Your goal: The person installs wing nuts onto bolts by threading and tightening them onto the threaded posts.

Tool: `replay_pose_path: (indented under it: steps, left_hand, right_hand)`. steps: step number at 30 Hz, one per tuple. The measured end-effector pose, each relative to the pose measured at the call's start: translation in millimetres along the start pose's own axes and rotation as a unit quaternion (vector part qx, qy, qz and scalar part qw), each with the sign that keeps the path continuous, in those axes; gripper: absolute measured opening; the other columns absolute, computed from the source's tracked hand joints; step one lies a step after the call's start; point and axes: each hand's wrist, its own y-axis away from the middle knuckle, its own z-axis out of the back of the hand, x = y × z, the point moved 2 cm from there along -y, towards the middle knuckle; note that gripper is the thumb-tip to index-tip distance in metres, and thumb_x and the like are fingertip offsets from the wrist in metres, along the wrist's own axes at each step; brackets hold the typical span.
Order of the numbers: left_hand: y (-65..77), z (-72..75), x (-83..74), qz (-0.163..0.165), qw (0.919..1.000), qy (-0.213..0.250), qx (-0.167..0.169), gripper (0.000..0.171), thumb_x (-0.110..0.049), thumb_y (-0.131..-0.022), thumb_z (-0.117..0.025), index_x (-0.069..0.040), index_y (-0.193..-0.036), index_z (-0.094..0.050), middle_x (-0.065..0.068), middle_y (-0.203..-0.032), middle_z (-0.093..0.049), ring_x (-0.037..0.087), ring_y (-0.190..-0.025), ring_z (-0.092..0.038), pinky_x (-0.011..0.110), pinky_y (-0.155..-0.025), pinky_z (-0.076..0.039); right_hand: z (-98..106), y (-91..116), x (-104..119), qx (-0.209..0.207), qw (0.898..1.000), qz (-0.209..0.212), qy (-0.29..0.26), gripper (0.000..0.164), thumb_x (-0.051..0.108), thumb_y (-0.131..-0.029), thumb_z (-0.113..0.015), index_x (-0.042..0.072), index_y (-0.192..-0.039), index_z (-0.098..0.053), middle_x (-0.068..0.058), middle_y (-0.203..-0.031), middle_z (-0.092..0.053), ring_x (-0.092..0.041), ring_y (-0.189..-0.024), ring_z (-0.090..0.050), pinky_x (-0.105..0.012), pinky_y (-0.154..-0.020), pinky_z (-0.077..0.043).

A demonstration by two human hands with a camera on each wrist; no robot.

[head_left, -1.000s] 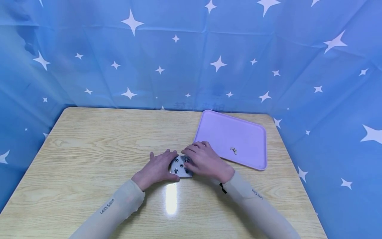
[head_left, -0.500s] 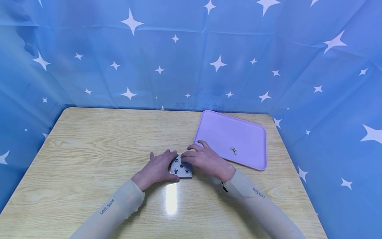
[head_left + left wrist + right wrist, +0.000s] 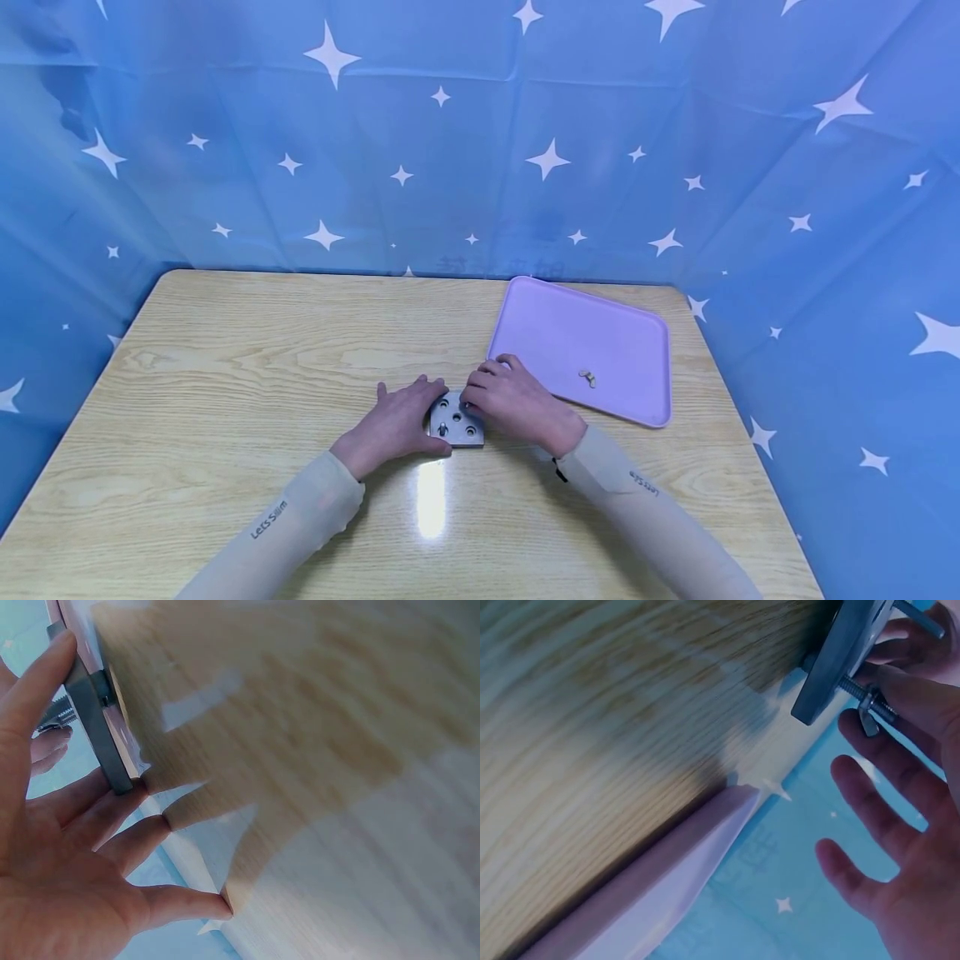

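Observation:
A square metal plate (image 3: pixel 456 430) with several holes lies in front of me. My left hand (image 3: pixel 393 421) holds it by its edges, thumb at the near side and fingers at the far side. In the right wrist view a threaded bolt (image 3: pixel 849 685) sticks up through the plate (image 3: pixel 826 675) with a wing nut (image 3: pixel 868 720) on it. My right hand (image 3: pixel 517 404) pinches that wing nut between thumb and index finger, its other fingers spread. Another bolt (image 3: pixel 442 429) stands at the plate's near left corner.
A purple tray (image 3: pixel 592 325) lies at the back right of the wooden table (image 3: pixel 262 350), just beyond my right hand. Small wing nuts (image 3: pixel 587 378) lie in it. A blue star-patterned curtain (image 3: pixel 465 133) hangs behind the table and along its sides.
My right hand's fingers have lifted, spread, then drawn in again around the bolt at the plate's far right corner. The left hand and the plate have stayed put.

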Motion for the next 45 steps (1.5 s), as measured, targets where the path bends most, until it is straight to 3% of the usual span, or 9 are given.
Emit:
replay_pose_path:
  steps: [9, 16, 21, 25, 29, 33, 38, 45]
  left_hand:
    - [-0.5, -1.1, 0.2, 0.001, 1.0000, 0.002, -0.002, 0.094, -0.046, -0.074, -0.092, -0.009, -0.150, -0.052, 0.016, -0.155, -0.049, 0.038, -0.147, -0.041, 0.084, -0.107, -0.020]
    - [-0.8, -1.9, 1.0, -0.013, 0.9997, -0.004, -0.019, 0.091, -0.045, -0.072, -0.094, -0.008, -0.146, -0.055, 0.018, -0.150, -0.054, 0.041, -0.144, -0.045, 0.085, -0.104, -0.023]
    - [-0.2, -1.2, 0.3, -0.014, 0.9997, -0.003, -0.020, 0.091, -0.045, -0.072, -0.094, -0.008, -0.145, -0.055, 0.019, -0.149, -0.055, 0.042, -0.143, -0.045, 0.086, -0.104, -0.023]
    - [-0.1, -1.5, 0.6, -0.012, 0.9998, -0.009, -0.016, 0.092, -0.046, -0.073, -0.093, -0.008, -0.146, -0.055, 0.019, -0.150, -0.054, 0.042, -0.143, -0.045, 0.086, -0.104, -0.024]
    - [-0.2, -1.7, 1.1, -0.011, 0.9998, -0.008, -0.013, 0.093, -0.047, -0.073, -0.093, -0.008, -0.147, -0.054, 0.019, -0.152, -0.052, 0.042, -0.143, -0.045, 0.085, -0.104, -0.023]
    - [-0.7, -1.2, 1.6, -0.009, 0.9999, -0.003, -0.013, 0.093, -0.046, -0.072, -0.093, -0.009, -0.147, -0.054, 0.018, -0.152, -0.053, 0.041, -0.144, -0.045, 0.085, -0.105, -0.022]
    - [-1.1, -0.3, 1.2, -0.005, 0.9999, -0.004, -0.009, 0.094, -0.047, -0.072, -0.093, -0.009, -0.149, -0.053, 0.018, -0.153, -0.052, 0.040, -0.145, -0.044, 0.085, -0.105, -0.021]
    - [-1.2, -0.5, 0.9, -0.002, 1.0000, -0.002, -0.001, 0.094, -0.047, -0.074, -0.092, -0.009, -0.149, -0.052, 0.016, -0.155, -0.050, 0.039, -0.146, -0.042, 0.085, -0.106, -0.020]
  right_hand:
    - [-4, -4, 6, -0.017, 0.999, -0.046, -0.001, 0.009, 0.025, -0.100, -0.070, 0.019, -0.101, -0.076, 0.004, -0.094, -0.073, -0.017, -0.089, -0.065, -0.039, -0.082, -0.052]
    - [-6, -8, 13, -0.038, 0.991, -0.118, -0.058, 0.010, 0.020, -0.096, -0.074, 0.011, -0.091, -0.074, 0.002, -0.078, -0.069, -0.016, -0.068, -0.060, -0.033, -0.061, -0.049]
    - [-8, -9, 16, -0.036, 0.985, -0.153, -0.077, 0.014, 0.020, -0.096, -0.074, 0.010, -0.087, -0.073, 0.003, -0.072, -0.065, -0.013, -0.063, -0.057, -0.032, -0.059, -0.050]
    - [-7, -7, 13, -0.034, 0.983, -0.163, -0.070, 0.025, 0.035, -0.096, -0.073, 0.010, -0.097, -0.076, 0.001, -0.079, -0.072, -0.016, -0.067, -0.064, -0.036, -0.063, -0.053]
    - [1, -4, 5, -0.024, 0.990, -0.119, -0.070, 0.038, 0.040, -0.095, -0.073, 0.012, -0.121, -0.074, -0.002, -0.111, -0.076, -0.022, -0.099, -0.070, -0.044, -0.085, -0.055]
    - [8, 0, -4, 0.019, 0.996, -0.035, -0.079, 0.039, 0.019, -0.096, -0.072, 0.017, -0.136, -0.068, 0.002, -0.137, -0.066, -0.023, -0.126, -0.059, -0.048, -0.099, -0.050]
    - [12, 2, -8, 0.056, 0.996, 0.026, -0.067, 0.051, 0.001, -0.092, -0.073, 0.020, -0.139, -0.066, 0.006, -0.146, -0.061, -0.020, -0.131, -0.055, -0.046, -0.097, -0.051]
    - [8, 3, -6, 0.073, 0.995, 0.040, -0.046, 0.046, 0.002, -0.094, -0.073, 0.023, -0.134, -0.070, 0.009, -0.140, -0.064, -0.017, -0.129, -0.057, -0.043, -0.095, -0.051]
